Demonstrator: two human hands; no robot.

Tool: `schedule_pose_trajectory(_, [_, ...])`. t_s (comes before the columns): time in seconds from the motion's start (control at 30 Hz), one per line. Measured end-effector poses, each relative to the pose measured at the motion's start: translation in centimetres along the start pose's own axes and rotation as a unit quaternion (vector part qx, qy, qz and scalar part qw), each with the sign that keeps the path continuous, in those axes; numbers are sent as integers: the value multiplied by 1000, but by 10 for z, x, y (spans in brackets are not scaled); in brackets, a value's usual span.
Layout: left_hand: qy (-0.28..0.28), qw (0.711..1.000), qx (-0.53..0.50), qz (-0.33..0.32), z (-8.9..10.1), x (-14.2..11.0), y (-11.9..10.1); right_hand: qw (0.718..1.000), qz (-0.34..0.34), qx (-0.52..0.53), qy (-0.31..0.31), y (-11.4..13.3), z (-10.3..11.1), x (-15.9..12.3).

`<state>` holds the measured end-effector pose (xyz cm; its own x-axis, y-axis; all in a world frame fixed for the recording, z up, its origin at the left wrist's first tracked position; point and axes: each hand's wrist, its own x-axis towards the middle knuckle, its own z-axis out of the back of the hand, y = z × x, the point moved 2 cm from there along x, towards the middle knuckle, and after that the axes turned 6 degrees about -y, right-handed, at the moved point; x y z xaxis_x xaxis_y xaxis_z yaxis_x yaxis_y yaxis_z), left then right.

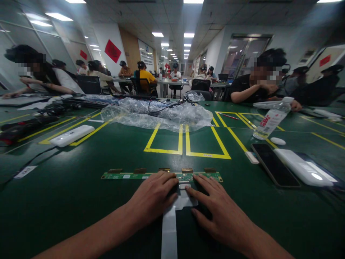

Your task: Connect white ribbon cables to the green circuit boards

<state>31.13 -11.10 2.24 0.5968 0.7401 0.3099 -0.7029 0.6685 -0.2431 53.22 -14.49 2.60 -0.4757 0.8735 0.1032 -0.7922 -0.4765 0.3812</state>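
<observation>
A long, narrow green circuit board (124,176) with brown tabs along its far edge lies flat on the green table. A white flat ribbon cable (169,230) runs from the near table edge to the connector at the board's middle. My left hand (155,192) is closed over the board just left of the connector, its thumb beside the cable; the fingertips are partly hidden. My right hand (215,198) has its fingers spread. Its index fingertip touches the cable's end, other fingers rest on the board, and the thumb is apart beside the cable.
Crumpled clear plastic wrap (167,113) with black cables lies beyond the board. On the right are a phone (275,165), a white device (302,167) and a water bottle (273,118). A white power bank (72,135) lies left. Co-workers sit on both sides.
</observation>
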Motion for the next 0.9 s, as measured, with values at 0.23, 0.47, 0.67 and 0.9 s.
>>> schedule_pose_trajectory(0.23, [-10,1000,27,-6,-6,10,4,1000,-2,-17,4,2,-1,1])
schedule_pose_trajectory(0.47, [-22,999,35,-18,-8,9,4,999,9,17,-50,4,7,4])
schedule_pose_trajectory(0.67, [-22,999,39,-18,-9,9,6,998,13,6,-66,3,5,4])
schedule_pose_trajectory(0.9, [-27,998,45,-22,-10,10,7,999,13,-14,-49,0,2,4])
